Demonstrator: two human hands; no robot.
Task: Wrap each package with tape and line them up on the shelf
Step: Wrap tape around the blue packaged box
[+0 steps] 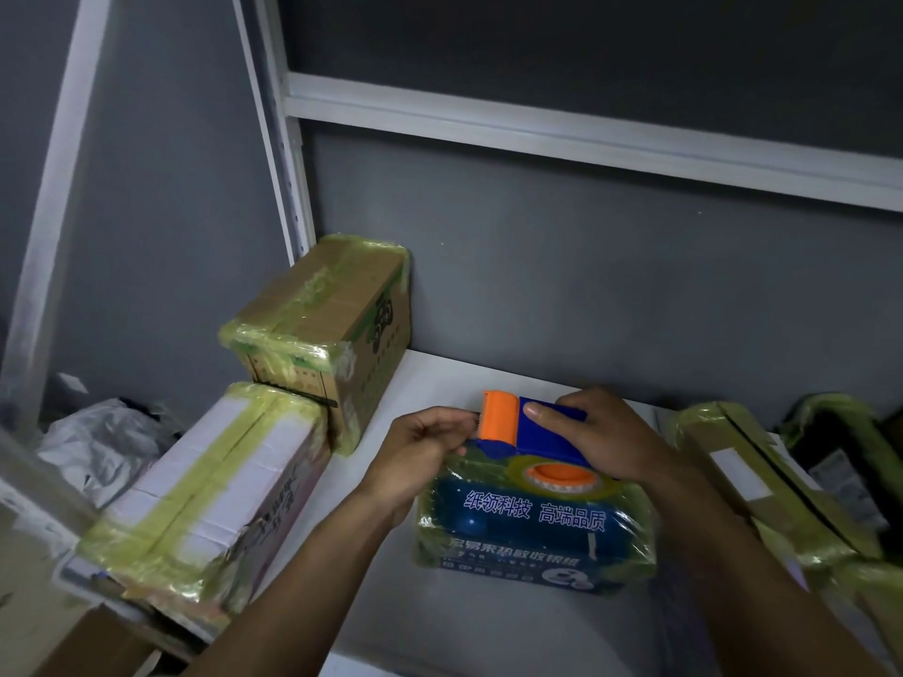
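Blue film package (pixel 532 535), glossy and crinkled under yellowish tape, lies on shelf (pixel 440 378) directly beneath my 2 hands, long axis running from left hand to right. Right hand (pixel 606 442) curled round hard-plastic blue-orange tape dispenser (pixel 518 432) resting on package's far top edge. Left hand (pixel 420 452) pinches at dispenser's orange cutter end; tape tail too small to confirm. I judge next pull goes leftward. Taped cardboard box (pixel 332 310) well left of left hand.

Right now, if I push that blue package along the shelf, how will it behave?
The blue package looks soft: its wrap puckers and its corners bulge, so it may squash. That glossy wrap probably slides easily on the smooth shelf. Lying flat, it seems unlikely to tip.
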